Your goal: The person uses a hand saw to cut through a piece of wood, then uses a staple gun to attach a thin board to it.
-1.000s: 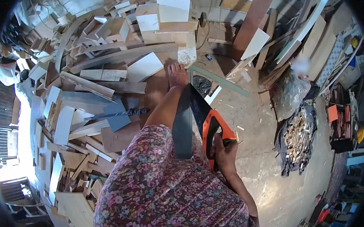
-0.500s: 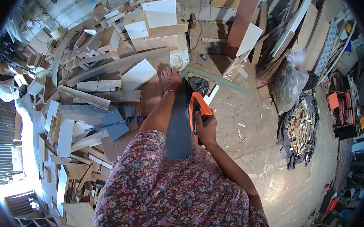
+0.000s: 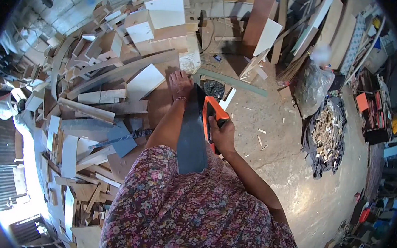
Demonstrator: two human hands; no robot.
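Note:
My right hand (image 3: 222,136) is wrapped round the orange and black handle of a handsaw (image 3: 211,110). Its dark blade points away from me, along the right side of a dark grey board (image 3: 191,137). That board runs from my lap toward the far end, its near end against my flowered clothing. At the board's far end lies my left hand (image 3: 181,84), palm down, fingers spread on the wood surface. Where the blade's teeth meet the board cannot be made out.
Wood offcuts (image 3: 146,81) are heaped on the left. A green strip (image 3: 232,81) lies beyond the saw, near a black bag (image 3: 214,89). On the right, a dark cloth (image 3: 310,155) holds wood scraps beside a clear plastic bag (image 3: 312,88). Long planks (image 3: 259,22) lean at the back.
The whole view has shifted slightly, so things appear a little further left and up. Both hands keep their places; the saw shows little movement against the board.

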